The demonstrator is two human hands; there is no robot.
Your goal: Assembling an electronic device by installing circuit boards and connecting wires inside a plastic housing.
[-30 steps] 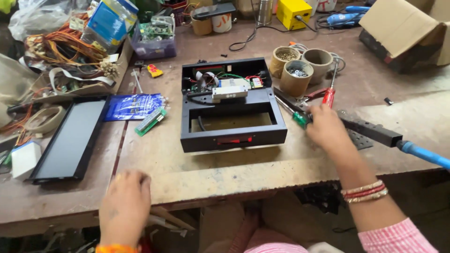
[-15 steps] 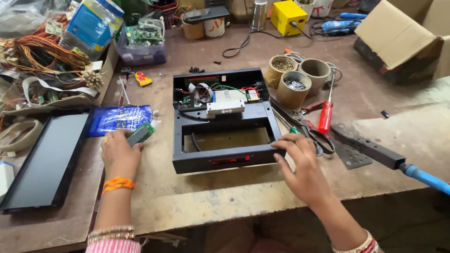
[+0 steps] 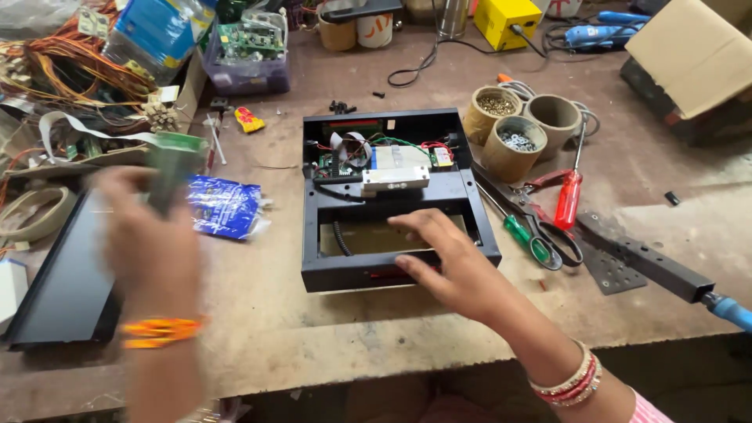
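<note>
Underneath, worn brown workbench (image 3: 313, 329), black open casing (image 3: 395, 266), scattered tools

A worn, brown table (image 3: 329, 337) is seen, stained and scuffed, lit evenly by soft daylight; dark floor lies below.

Under your right hand (image 3: 458, 270): black enclosure (image 3: 395, 270), matt painted metal by its look, smooth. In your left hand (image 3: 149, 243): green part (image 3: 174, 168), blurred, material unclear. Beneath both: workbench (image 3: 329, 337), bare worn wood, rough. Beside your left grip: blue packet (image 3: 223, 205), glossy plastic, crinkled.
</note>
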